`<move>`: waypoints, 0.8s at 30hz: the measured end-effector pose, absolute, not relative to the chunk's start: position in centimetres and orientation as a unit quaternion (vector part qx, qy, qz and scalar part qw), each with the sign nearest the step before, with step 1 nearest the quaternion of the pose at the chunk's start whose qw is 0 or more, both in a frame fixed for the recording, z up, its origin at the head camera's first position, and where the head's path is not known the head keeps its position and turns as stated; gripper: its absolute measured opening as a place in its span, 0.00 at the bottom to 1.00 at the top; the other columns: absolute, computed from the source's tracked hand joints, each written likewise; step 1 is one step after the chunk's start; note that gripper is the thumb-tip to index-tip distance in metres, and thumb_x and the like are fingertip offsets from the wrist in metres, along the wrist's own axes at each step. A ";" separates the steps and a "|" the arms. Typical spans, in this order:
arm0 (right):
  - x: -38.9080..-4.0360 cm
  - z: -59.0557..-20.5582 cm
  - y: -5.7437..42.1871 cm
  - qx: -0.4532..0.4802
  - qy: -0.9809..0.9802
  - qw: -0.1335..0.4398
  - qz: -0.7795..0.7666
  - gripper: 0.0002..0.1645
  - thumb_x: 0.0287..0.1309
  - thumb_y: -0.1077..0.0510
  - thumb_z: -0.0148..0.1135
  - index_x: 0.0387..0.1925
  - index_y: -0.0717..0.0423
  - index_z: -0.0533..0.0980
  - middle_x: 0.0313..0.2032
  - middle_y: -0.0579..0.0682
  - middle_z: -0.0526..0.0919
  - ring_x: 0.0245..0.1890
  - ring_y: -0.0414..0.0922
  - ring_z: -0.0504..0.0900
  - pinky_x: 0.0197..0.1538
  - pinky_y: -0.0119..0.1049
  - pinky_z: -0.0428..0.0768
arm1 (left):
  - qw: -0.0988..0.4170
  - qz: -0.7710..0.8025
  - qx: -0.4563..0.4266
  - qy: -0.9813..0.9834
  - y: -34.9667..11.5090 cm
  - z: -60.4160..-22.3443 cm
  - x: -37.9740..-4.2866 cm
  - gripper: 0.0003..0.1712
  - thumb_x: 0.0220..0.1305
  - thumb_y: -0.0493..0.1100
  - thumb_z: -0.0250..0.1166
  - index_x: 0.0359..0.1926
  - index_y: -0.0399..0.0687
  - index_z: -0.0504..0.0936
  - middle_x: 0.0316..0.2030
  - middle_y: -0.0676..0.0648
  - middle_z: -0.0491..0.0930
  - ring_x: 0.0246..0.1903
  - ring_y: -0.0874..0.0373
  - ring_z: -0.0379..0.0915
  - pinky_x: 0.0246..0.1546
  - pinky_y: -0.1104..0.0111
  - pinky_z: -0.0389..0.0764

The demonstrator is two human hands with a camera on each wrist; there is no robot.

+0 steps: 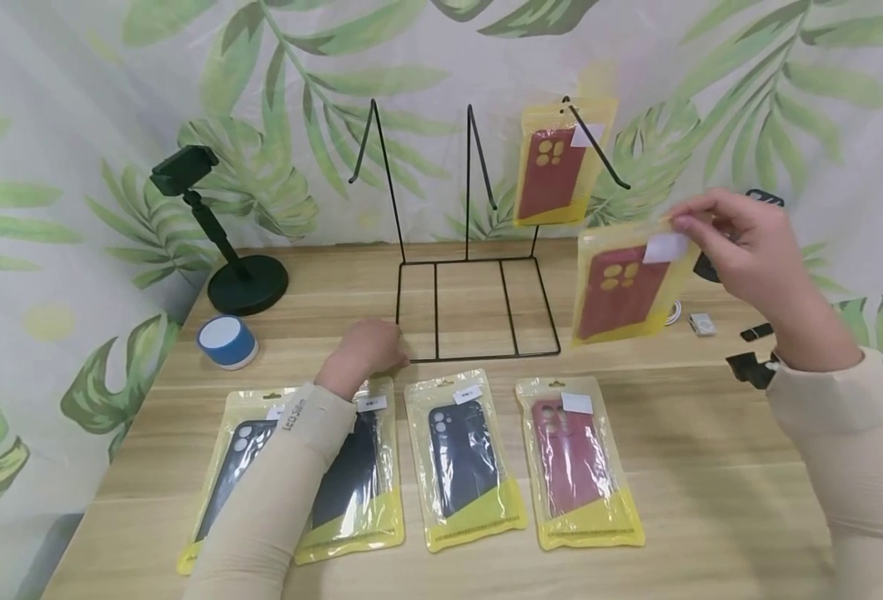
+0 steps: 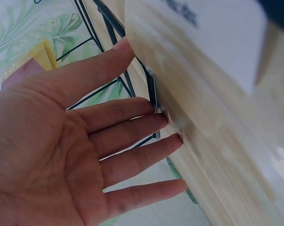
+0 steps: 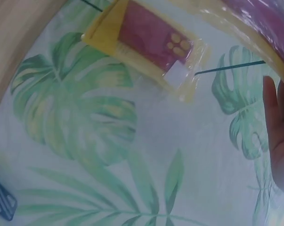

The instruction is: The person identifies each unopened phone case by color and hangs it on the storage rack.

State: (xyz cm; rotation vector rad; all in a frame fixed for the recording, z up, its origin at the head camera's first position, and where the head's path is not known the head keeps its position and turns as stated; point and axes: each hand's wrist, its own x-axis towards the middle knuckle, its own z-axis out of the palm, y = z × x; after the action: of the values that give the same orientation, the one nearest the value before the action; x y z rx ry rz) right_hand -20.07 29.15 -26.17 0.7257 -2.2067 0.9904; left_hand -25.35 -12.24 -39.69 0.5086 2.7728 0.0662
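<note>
My right hand [image 1: 749,250] pinches the top corner of a red phone case in a yellow-edged clear bag [image 1: 621,296], held up over the table at the right of a black wire rack [image 1: 467,183]. A matching bagged red phone case [image 1: 557,171] hangs on the rack's right hook; the right wrist view shows it too. Down at the rack's front left corner is my left hand [image 1: 369,346]. Its fingers [image 2: 132,162] are straight and spread in the left wrist view, fingertips right at the base wire. The rack's left and middle hooks hold nothing.
In front of the rack lie bagged phone cases: a dark one [image 1: 464,458], a red one [image 1: 576,458] and two dark ones partly under my left arm. A black phone stand [image 1: 248,283] and a blue-and-white cylinder [image 1: 227,342] stand left. Small items, including a cable, lie right.
</note>
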 end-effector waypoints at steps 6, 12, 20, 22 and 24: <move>-21.6 -25.0 26.9 0.240 -0.821 0.328 0.402 0.08 0.65 0.68 0.60 0.37 0.74 0.80 0.34 0.23 0.82 0.30 0.26 0.77 0.32 0.18 0.71 | 0.157 0.024 0.180 0.971 -12.4 -39.7 -25.2 0.26 0.63 0.51 0.67 0.54 0.35 0.81 0.50 0.36 0.83 0.50 0.40 0.80 0.53 0.51 0.80; -23.2 -25.3 26.4 0.202 -0.823 0.320 0.423 0.08 0.65 0.67 0.60 0.39 0.72 0.80 0.34 0.25 0.81 0.32 0.28 0.76 0.30 0.21 0.68 | 0.151 0.020 0.186 0.971 -12.4 -39.5 -25.1 0.26 0.63 0.51 0.67 0.52 0.35 0.81 0.49 0.35 0.84 0.49 0.40 0.80 0.53 0.51 0.80; -26.1 -25.7 26.3 0.131 -0.852 0.281 0.422 0.13 0.68 0.53 0.60 0.42 0.59 0.82 0.33 0.26 0.79 0.34 0.30 0.74 0.34 0.25 0.69 | 0.152 0.021 0.178 0.972 -12.4 -39.8 -25.2 0.25 0.62 0.52 0.68 0.50 0.36 0.82 0.48 0.36 0.84 0.47 0.41 0.81 0.51 0.51 0.81; -27.0 -25.6 26.1 0.112 -0.861 0.275 0.412 0.15 0.69 0.51 0.59 0.44 0.58 0.82 0.32 0.26 0.77 0.33 0.31 0.72 0.35 0.26 0.68 | 0.151 0.018 0.178 0.972 -12.4 -39.9 -25.3 0.24 0.62 0.52 0.68 0.49 0.36 0.83 0.47 0.36 0.85 0.46 0.42 0.81 0.50 0.52 0.81; -27.9 -25.4 25.8 0.097 -0.870 0.269 0.401 0.17 0.69 0.49 0.58 0.47 0.58 0.81 0.31 0.26 0.75 0.33 0.31 0.71 0.36 0.26 0.68 | 0.150 0.017 0.179 0.972 -12.5 -40.0 -25.4 0.24 0.62 0.53 0.68 0.48 0.37 0.83 0.46 0.37 0.85 0.45 0.42 0.81 0.49 0.52 0.81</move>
State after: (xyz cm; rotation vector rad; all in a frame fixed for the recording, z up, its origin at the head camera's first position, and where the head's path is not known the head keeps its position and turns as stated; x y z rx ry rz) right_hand -27.85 25.84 -25.41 0.2605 -2.3462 1.0807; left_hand -25.39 -12.46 -40.00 0.5130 2.7934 0.0489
